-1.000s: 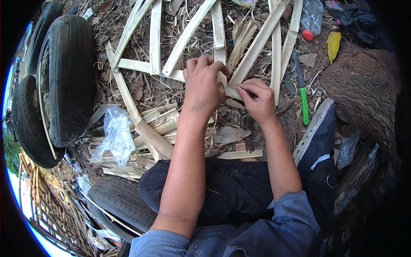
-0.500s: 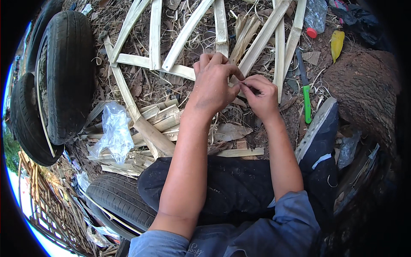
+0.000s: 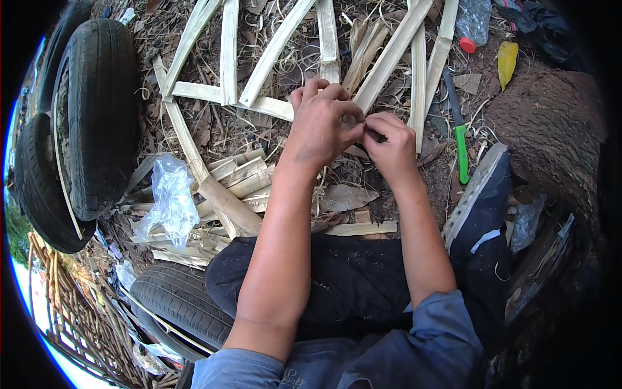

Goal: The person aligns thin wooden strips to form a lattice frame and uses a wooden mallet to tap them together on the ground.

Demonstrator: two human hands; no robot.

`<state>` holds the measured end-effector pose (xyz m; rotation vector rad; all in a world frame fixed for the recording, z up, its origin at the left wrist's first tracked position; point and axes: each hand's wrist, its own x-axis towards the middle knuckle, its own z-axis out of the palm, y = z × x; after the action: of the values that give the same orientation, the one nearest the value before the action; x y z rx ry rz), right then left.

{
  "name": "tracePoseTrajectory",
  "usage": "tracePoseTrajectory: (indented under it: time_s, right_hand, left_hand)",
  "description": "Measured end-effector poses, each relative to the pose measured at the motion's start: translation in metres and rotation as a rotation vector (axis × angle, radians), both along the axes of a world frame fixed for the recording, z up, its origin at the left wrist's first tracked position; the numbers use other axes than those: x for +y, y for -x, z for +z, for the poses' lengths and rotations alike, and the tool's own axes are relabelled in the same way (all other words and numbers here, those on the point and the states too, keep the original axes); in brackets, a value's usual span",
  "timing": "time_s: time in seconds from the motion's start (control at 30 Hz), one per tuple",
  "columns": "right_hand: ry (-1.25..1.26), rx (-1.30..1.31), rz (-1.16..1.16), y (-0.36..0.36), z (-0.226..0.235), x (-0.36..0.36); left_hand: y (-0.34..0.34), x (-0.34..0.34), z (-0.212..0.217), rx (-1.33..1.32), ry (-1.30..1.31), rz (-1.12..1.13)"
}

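Two hands meet at the middle of the view, their fingers [image 3: 355, 127] pinched together around something small and thin that cannot be made out. The left hand [image 3: 321, 123] curls over from above, knuckles up; the right hand [image 3: 389, 146] closes in a loose fist just beside it, thumb and forefinger touching the left fingertips. Both work directly over a frame of split bamboo strips [image 3: 272, 55] lying on the littered ground, at the point where one slanted strip [image 3: 389, 61] crosses under the hands. Below the wrists lie short cut bamboo pieces [image 3: 243, 178] and a crumpled clear plastic bag [image 3: 170, 198]. To the right, a green-handled knife [image 3: 461, 146] lies near the person's shoe [image 3: 479, 194], with a tree trunk [image 3: 551, 129] beyond. Worn tyres [image 3: 100, 110] stand at the left, another tyre [image 3: 178, 301] beside the dark-trousered knee.
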<state>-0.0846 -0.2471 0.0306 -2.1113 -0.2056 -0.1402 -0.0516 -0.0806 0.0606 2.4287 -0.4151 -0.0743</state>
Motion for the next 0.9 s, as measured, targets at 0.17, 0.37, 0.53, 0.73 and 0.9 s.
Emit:
tracePoseTrajectory:
  time_s: [0.17,0.37,0.53,0.73,0.9]
  right_hand:
    - [-0.348,0.323,-0.113,0.001,0.009,-0.006]
    - [-0.683,0.687,-0.297,-0.011,0.014,-0.009]
    - [-0.573,0.716,-0.252,-0.037,0.004,-0.005]
    - [-0.490,0.745,-0.220,-0.044,0.001,-0.008]
    - [-0.456,0.793,-0.208,-0.045,0.006,-0.007]
  left_hand:
    - [-0.001,0.002,-0.010,0.003,0.036,0.021]
    - [-0.004,0.004,0.009,0.107,0.189,0.210]
    - [-0.006,0.002,0.008,0.218,0.191,0.137]
    - [-0.005,0.001,0.004,0.362,0.261,0.183]
    - [-0.004,0.003,-0.006,0.253,0.124,0.155]
